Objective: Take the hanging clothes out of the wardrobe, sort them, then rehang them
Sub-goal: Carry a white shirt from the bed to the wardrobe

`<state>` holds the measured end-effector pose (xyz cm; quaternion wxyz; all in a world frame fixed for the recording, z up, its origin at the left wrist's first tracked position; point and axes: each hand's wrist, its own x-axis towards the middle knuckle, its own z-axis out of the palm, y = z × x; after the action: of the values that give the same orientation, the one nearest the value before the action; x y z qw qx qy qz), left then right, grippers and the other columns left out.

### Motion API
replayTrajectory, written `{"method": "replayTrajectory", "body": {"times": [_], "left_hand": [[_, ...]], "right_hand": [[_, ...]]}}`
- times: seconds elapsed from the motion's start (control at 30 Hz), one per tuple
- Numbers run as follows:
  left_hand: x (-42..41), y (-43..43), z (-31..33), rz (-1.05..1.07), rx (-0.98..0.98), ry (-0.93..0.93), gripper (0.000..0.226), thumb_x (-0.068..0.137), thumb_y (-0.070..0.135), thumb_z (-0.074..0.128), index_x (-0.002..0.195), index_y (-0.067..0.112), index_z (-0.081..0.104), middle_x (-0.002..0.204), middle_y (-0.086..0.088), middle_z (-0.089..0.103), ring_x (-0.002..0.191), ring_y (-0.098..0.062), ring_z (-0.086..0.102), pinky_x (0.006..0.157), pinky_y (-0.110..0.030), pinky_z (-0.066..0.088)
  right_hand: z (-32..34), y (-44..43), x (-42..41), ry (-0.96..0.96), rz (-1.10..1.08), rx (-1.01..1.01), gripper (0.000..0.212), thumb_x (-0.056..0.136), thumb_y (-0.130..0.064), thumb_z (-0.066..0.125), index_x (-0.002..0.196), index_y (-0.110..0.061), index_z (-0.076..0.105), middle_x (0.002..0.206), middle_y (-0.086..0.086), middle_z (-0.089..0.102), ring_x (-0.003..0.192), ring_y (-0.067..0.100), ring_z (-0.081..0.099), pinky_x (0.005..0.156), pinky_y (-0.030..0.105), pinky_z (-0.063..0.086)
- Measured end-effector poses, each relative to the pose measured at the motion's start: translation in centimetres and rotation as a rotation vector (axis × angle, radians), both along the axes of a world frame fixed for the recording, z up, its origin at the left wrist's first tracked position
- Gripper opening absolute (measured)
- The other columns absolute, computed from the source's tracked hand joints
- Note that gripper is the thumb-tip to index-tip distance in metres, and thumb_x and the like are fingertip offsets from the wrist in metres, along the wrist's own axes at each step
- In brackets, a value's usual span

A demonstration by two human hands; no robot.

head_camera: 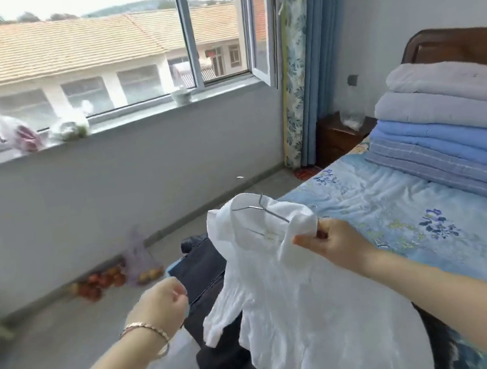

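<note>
A white crinkled blouse (307, 311) hangs on a thin metal wire hanger (267, 212) over the foot of the bed. My right hand (332, 242) pinches the blouse's right shoulder and holds it up. My left hand (161, 301), with a bracelet on the wrist, is curled loosely to the left of the blouse and holds nothing. Dark clothes (201, 270) lie heaped on the bed corner under and behind the blouse. The wardrobe is out of sight.
The bed (400, 217) with a blue flowered cover fills the right side, with a stack of folded quilts (451, 132) near the headboard. Bags sit on the window sill (130, 119). A net bag of fruit (140, 264) lies on the floor by the wall.
</note>
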<state>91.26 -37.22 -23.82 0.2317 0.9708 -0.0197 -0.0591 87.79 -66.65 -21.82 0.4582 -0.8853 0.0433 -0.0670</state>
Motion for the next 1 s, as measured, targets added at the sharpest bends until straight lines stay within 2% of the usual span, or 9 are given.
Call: {"method": "replayTrajectory", "body": {"times": [0.07,0.2,0.37,0.5,0.67,0.77,0.87,0.93,1.0], "left_hand": [[-3.3,4.6,2.0,0.069,-0.015,-0.023,0.018,0.088,0.015,0.049,0.076,0.028,0.053,0.091,-0.001,0.065,0.087,-0.022,0.06,0.079,-0.027,0.047],[-10.8,13.6,6.0,0.247,0.001,-0.055,0.015,0.087,0.014,0.049,0.081,0.026,0.056,0.087,0.001,0.059,0.089,-0.021,0.058,0.081,-0.028,0.046],[-20.5,23.3,10.1,0.495,0.001,-0.106,0.013,0.087,0.013,0.05,0.085,0.021,0.06,0.09,-0.002,0.064,0.082,-0.02,0.056,0.069,-0.026,0.043],[-30.6,28.7,11.7,0.753,-0.02,-0.151,0.013,0.085,0.012,0.049,0.082,0.019,0.06,0.093,-0.008,0.069,0.086,-0.025,0.062,0.073,-0.027,0.046],[-46.0,32.0,11.6,1.105,0.041,-0.149,0.019,0.087,0.012,0.048,0.091,0.015,0.066,0.102,-0.008,0.069,0.093,-0.025,0.061,0.079,-0.026,0.046],[-56.0,32.7,11.3,1.302,0.083,-0.117,0.016,0.087,0.013,0.048,0.079,0.02,0.06,0.1,-0.007,0.069,0.094,-0.025,0.061,0.077,-0.025,0.045],[-65.8,32.6,11.7,1.5,0.106,-0.114,0.016,0.089,0.015,0.046,0.085,0.018,0.061,0.093,-0.005,0.066,0.084,-0.023,0.056,0.073,-0.025,0.043],[-72.0,32.3,12.1,1.614,0.089,-0.129,0.015,0.088,0.016,0.047,0.077,0.021,0.056,0.086,-0.003,0.063,0.084,-0.024,0.059,0.074,-0.027,0.046],[-77.8,31.8,12.6,1.707,0.091,-0.138,0.015,0.087,0.017,0.047,0.076,0.02,0.056,0.087,-0.003,0.064,0.084,-0.024,0.06,0.076,-0.028,0.048]], "right_hand": [[2.9,4.3,-1.9,-0.082,0.093,-0.034,0.075,0.067,-0.065,0.066,0.078,0.01,0.059,0.066,0.0,0.044,0.063,0.01,0.039,0.06,0.028,0.032],[8.3,13.6,-5.4,-0.16,0.308,-0.171,0.044,0.082,-0.035,0.069,0.069,0.006,0.058,0.062,-0.002,0.038,0.055,0.006,0.03,0.055,0.025,0.026],[13.5,25.0,-9.3,-0.253,0.623,-0.215,0.045,0.083,-0.034,0.069,0.066,0.005,0.053,0.062,-0.003,0.03,0.06,0.012,0.022,0.056,0.027,0.023],[15.4,32.9,-13.4,-0.344,0.831,-0.234,0.046,0.082,-0.036,0.068,0.072,0.008,0.057,0.064,0.0,0.035,0.062,0.016,0.027,0.057,0.028,0.027],[16.0,41.1,-22.5,-0.363,1.13,-0.225,0.045,0.083,-0.037,0.067,0.055,-0.012,0.043,0.055,-0.006,0.032,0.056,0.016,0.027,0.053,0.027,0.025],[15.8,45.1,-29.4,-0.329,1.314,-0.222,0.045,0.085,-0.038,0.065,0.053,-0.018,0.04,0.054,-0.007,0.035,0.054,0.015,0.03,0.053,0.027,0.026],[15.8,49.2,-36.3,-0.314,1.474,-0.245,0.04,0.086,-0.041,0.062,0.058,-0.017,0.045,0.056,-0.005,0.039,0.053,0.014,0.032,0.055,0.028,0.027],[16.2,51.9,-41.3,-0.318,1.563,-0.245,0.038,0.087,-0.04,0.062,0.063,-0.013,0.048,0.057,-0.004,0.036,0.053,0.014,0.03,0.055,0.028,0.024],[16.8,54.5,-46.3,-0.33,1.66,-0.215,0.041,0.087,-0.034,0.063,0.058,-0.014,0.042,0.056,-0.004,0.031,0.054,0.014,0.026,0.054,0.029,0.022]]}}
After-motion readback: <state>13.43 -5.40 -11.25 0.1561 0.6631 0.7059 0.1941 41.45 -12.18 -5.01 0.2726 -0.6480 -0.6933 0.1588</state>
